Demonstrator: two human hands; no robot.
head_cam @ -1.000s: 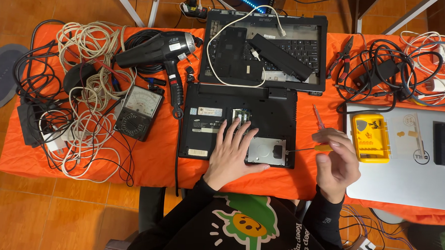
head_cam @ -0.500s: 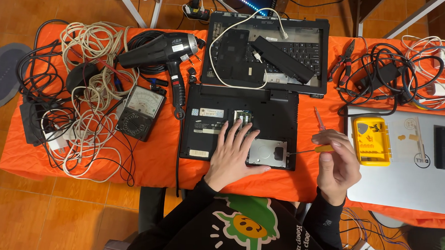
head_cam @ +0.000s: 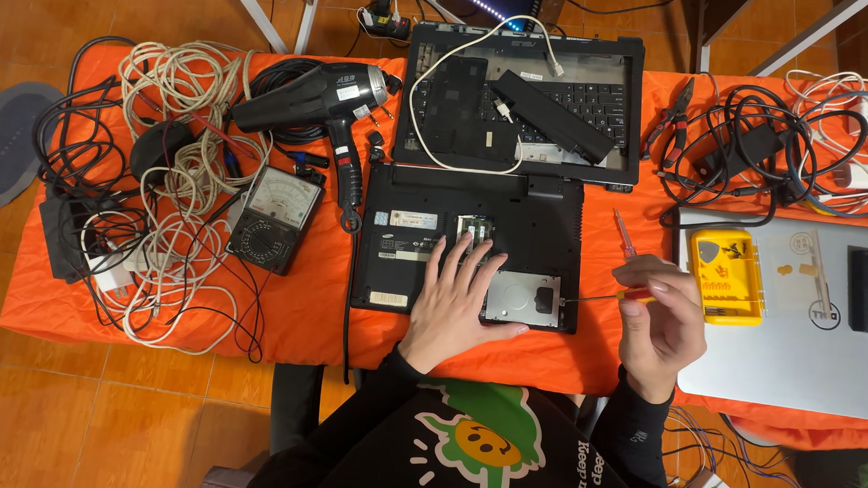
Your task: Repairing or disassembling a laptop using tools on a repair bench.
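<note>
Little moved since earlier frames: both hands hold position. Bench (head_cam: 284,316) orange-covered; upturned laptop (head_cam: 468,241) at frame centre, rigid, fairly heavy, best gripped at edges. Left hand (head_cam: 456,299) flat, fingers spread, pressing base. Exposed drive (head_cam: 521,299) fragile. Right hand (head_cam: 660,322) clamped on thin screwdriver (head_cam: 597,298), light, slippery; tip at drive edge

Light: even, warm indoor, from overhead
Shadows: soft, short, under hands and cables
Glare: faint sheen on silver laptop lid (head_cam: 790,357) and hard drive (head_cam: 521,299)
Focus: sharp across table
Edges: slight wide-angle bowing, dimmer corners
</note>
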